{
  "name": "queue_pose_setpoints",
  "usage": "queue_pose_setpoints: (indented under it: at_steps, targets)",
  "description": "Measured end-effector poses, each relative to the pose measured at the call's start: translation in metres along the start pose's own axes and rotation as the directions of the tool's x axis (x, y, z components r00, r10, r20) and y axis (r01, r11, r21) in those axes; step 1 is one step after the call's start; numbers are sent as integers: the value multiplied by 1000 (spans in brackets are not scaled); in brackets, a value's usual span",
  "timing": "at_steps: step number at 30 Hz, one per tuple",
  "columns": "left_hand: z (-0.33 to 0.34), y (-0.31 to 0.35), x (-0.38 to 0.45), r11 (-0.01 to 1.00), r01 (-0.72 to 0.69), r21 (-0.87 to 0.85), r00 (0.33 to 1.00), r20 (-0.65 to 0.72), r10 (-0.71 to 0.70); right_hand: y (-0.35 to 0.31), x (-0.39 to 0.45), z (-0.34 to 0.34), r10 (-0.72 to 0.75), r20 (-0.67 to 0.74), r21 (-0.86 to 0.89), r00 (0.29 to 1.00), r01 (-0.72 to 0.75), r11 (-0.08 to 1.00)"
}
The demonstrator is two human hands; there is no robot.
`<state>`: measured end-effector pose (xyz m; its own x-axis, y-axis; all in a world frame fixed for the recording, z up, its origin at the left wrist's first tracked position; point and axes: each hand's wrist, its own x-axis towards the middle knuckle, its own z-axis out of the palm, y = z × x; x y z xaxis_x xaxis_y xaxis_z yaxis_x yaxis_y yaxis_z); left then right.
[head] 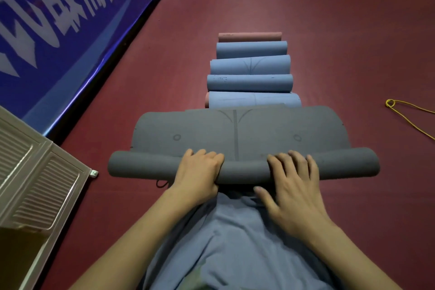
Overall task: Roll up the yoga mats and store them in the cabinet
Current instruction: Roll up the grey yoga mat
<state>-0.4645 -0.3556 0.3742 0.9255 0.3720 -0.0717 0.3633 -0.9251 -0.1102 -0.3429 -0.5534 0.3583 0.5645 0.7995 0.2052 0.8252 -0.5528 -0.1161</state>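
A dark grey yoga mat [237,132] lies on the red floor in front of me, its near end wound into a roll [141,166]. My left hand [200,172] curls over the roll left of centre, fingers on top and thumb underneath. My right hand [292,186] presses flat on the roll right of centre, fingers spread. Beyond the mat's flat part, several rolled mats lie side by side in a row: blue ones [250,83] and a pink one [249,36] at the far end.
A white louvred cabinet door [40,186] stands open at the left. A blue banner [61,30] with white characters runs along the left wall. A yellow cord [409,115] lies on the floor at the right. My blue shirt fills the bottom centre.
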Motion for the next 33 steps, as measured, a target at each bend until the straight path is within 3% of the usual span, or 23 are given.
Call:
queue_pose_setpoints:
  at_steps: [3, 9, 14, 20, 23, 26, 33]
  targets:
    - [6, 0, 2, 999, 6, -32, 1000, -12, -7, -9, -9, 11, -54, -29, 28, 998, 55, 998]
    - [6, 29, 8, 982, 147, 122, 983, -127, -132, -9, -6, 37, -62, 49, -14, 997, 62, 998]
    - [21, 27, 6, 971, 131, 199, 953, -297, -67, -5, -2, 40, -73, 2, 7, 997, 73, 997]
    - [20, 15, 3, 996, 73, 49, 921, -388, -49, -6, 20, 40, -58, 1, 19, 998, 58, 998]
    - [28, 13, 3, 999, 20, 28, 903, -429, -7, 0, 39, 34, -87, 70, -11, 994, 88, 996]
    - [38, 18, 8, 995, 29, 92, 916, -401, 11, 3, 61, 19, -106, 240, -47, 965, 121, 992]
    - [26, 7, 45, 997, 34, 71, 979, -204, -19, 8, 105, 14, -125, 295, -62, 947, 150, 987]
